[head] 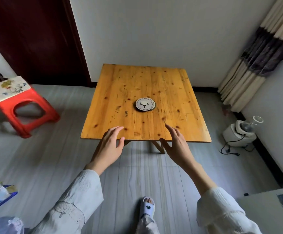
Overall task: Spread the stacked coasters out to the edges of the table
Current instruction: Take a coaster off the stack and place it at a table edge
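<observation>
While both hands hover empty and spread, left hand, right hand, the coasters sit untouched mid-table. Probably light, stiff, slippery discs; I'd pinch the top rim.

The stack of coasters sits on the table, about at its middle, well apart from every edge. The left hand and right hand hover side by side over the table's near edge, short of the stack. A stool stands on the floor to the left, an appliance to the right by the wall, a curtain farther back.
</observation>
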`<state>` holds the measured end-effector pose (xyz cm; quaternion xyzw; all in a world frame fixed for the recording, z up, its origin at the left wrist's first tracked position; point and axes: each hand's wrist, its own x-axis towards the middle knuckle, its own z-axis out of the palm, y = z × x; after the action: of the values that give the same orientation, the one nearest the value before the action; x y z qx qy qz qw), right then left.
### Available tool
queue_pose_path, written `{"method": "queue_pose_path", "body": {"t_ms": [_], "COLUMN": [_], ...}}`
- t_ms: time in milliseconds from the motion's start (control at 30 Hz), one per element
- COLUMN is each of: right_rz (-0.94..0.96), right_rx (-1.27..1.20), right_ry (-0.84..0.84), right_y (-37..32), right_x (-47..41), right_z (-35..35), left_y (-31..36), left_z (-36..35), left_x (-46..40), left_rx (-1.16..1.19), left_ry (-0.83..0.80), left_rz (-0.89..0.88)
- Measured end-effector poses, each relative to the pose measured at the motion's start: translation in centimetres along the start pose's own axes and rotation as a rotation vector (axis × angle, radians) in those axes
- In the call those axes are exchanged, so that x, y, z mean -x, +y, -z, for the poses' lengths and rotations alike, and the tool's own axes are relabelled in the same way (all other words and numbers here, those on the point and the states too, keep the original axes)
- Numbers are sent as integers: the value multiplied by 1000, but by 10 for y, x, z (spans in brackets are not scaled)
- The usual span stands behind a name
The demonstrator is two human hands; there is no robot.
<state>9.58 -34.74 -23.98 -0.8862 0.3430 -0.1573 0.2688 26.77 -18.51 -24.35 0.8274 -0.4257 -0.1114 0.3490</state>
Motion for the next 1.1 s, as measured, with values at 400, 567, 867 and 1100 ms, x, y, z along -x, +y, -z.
{"method": "queue_pose_path", "body": {"t_ms": [400, 567, 867, 1100], "right_rz": [-19, -47, -208, -209], "right_rx": [47, 75, 119, 173], "right_ry": [-179, -284, -370, -389], "right_y": [75, 93, 125, 136], "right_x": [-165, -215, -302, -371], "right_z": [-34, -58, -132, -178], "left_y": [-28, -52, -145, -210], "left_z": [-81, -103, -154, -166], "left_x": [-156, -202, -272, -309], "left_rx": [15, 63, -134, -433], "left_ry": [-194, -280, -528, -735], "left_rz": [145, 247, 371, 279]}}
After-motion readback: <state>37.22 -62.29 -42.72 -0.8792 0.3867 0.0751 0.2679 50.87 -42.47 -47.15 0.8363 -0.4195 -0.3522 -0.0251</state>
